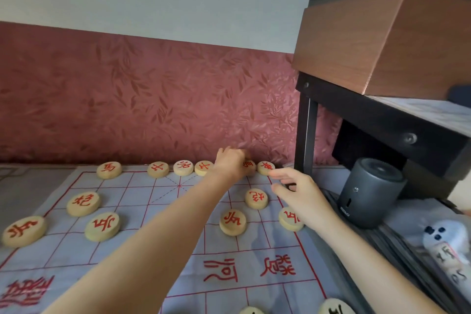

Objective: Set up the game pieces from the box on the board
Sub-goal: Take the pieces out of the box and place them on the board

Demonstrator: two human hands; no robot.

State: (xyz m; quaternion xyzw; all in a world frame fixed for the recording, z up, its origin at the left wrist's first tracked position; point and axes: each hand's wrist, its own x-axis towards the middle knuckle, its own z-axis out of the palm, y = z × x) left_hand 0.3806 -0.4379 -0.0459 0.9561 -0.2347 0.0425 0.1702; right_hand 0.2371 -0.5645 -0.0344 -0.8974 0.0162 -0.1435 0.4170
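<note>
Pieces (pixel 102 226) mostly fill the board's (pixel 127 257) red side. Left hand (pixel 230 160) curls onto a back-row piece (pixel 251 168); right hand (pixel 298 196) hovers slack, empty, just beside it. Gaps remain leftward; black side seems barely begun.

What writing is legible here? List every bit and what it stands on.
"兵", red, upside down: round pale wooden soldier piece, plus three alike.
"炮": round wooden cannon piece, plus one at left.
"馬": far-left back-row piece.
"楚河": grey cloth board.
Small label on dark grey cylinder: too small to read.
</note>
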